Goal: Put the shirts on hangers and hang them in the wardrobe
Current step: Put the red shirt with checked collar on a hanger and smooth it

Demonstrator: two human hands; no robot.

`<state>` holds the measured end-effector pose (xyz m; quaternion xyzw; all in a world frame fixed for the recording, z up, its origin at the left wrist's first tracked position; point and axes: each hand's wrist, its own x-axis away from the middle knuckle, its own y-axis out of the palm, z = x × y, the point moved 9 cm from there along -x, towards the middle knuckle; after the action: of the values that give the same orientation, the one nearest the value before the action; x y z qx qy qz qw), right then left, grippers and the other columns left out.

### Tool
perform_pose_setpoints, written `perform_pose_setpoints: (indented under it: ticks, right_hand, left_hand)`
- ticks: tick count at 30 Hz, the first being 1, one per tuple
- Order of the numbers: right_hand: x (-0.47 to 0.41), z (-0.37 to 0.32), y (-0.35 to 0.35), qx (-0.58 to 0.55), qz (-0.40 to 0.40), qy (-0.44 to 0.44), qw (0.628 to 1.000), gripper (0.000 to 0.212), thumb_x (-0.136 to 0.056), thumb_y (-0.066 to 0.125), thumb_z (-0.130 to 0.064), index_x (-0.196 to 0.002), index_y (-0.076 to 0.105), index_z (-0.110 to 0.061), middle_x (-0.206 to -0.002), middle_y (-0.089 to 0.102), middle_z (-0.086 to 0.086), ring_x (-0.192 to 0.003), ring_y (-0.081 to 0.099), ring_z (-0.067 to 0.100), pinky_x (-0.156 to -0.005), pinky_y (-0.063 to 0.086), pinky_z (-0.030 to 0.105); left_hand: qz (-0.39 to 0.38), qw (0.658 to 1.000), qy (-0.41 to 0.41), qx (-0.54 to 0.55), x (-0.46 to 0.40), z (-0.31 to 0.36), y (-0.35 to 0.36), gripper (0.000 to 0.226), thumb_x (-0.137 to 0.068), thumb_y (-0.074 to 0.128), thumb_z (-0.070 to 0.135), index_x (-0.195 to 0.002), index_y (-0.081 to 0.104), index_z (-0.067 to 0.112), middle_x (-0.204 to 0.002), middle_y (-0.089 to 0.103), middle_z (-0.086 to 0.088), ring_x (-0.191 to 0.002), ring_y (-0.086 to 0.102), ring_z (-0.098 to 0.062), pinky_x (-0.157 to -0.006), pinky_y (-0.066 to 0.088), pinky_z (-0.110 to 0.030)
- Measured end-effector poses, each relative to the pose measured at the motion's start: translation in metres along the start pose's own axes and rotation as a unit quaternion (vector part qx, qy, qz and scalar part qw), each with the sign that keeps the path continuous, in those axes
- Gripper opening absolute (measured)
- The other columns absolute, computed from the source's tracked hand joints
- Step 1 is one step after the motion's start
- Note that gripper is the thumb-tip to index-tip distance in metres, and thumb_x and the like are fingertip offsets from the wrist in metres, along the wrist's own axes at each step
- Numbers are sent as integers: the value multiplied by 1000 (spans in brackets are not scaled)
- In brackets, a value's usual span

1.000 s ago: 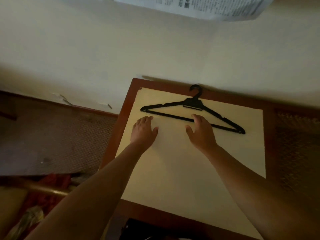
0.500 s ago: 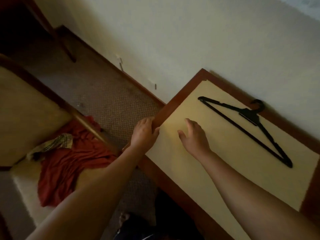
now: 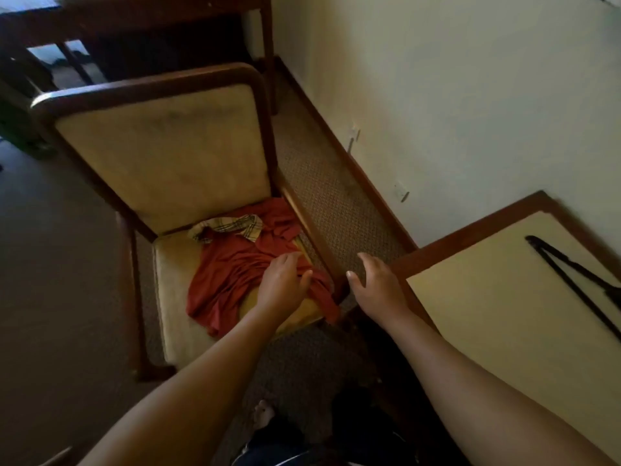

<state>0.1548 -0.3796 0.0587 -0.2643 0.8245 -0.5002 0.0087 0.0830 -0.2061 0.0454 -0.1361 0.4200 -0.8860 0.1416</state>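
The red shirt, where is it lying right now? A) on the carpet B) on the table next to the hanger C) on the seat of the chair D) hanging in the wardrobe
C: the red shirt lies crumpled on the cushion of the chair, with the left hand on it, while the black hanger lies alone on the table.

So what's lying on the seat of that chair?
A crumpled red shirt with a plaid collar lies on the chair seat, the left hand over it. Whatever lies beneath the cloth is covered.
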Motion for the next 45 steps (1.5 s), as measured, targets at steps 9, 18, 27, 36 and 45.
perform_pose_setpoints:
  ticks: [9, 18, 27, 36, 45]
  right_hand:
    - [-52, -93, 62, 14, -49, -71, 996, 49, -99, 45, -35, -142, 42, -10, -139, 47, 12, -128, 44, 27, -103, 38, 35]
    - [-201, -119, 172, 77, -169, -107, 977, 55, -93, 53, -26, -142, 37, -7, -130, 50, 22, -119, 50, 39, -98, 42, 46]
    - [-317, -91, 278, 228, -219, -118, 941, 73, -85, 45, -41, -150, 23, -17, -152, 27, 13, -138, 25, 35, -111, 22, 57]
    - [-363, -101, 309, 288, -179, -183, 923, 38, -93, 49, -22, -131, 52, -18, -158, 16, 14, -146, 3, 37, -112, 0, 63]
    - [-317, -149, 238, 14, -150, -138, 979, 29, -99, 42, -15, -123, 45, 0, -99, 65, 25, -87, 61, 43, -69, 43, 44]
  left_hand:
    - [6, 995, -94, -40, -10, -120, -64, 49, -94, 55, 32, -137, 45, 11, -134, 52, -11, -123, 47, -27, -102, 39, -38]
    - [-75, 970, -187, -138, -96, -241, -60, 51, -92, 49, 35, -139, 42, 15, -135, 51, -12, -118, 51, -28, -96, 44, -39]
    - [-97, 949, -277, -115, -188, -338, -11, 76, -88, 57, 20, -152, 15, 25, -156, 12, -16, -135, 31, -38, -101, 40, -53]
    - [-116, 939, -267, -186, -235, -360, 11, 54, -93, 47, 24, -145, 36, 18, -153, 23, -18, -134, 29, -38, -103, 33, -51]
    - [86, 938, -301, 148, -198, -287, -52, 26, -97, 49, 16, -121, 56, 6, -105, 65, -13, -102, 60, -31, -81, 44, -31]
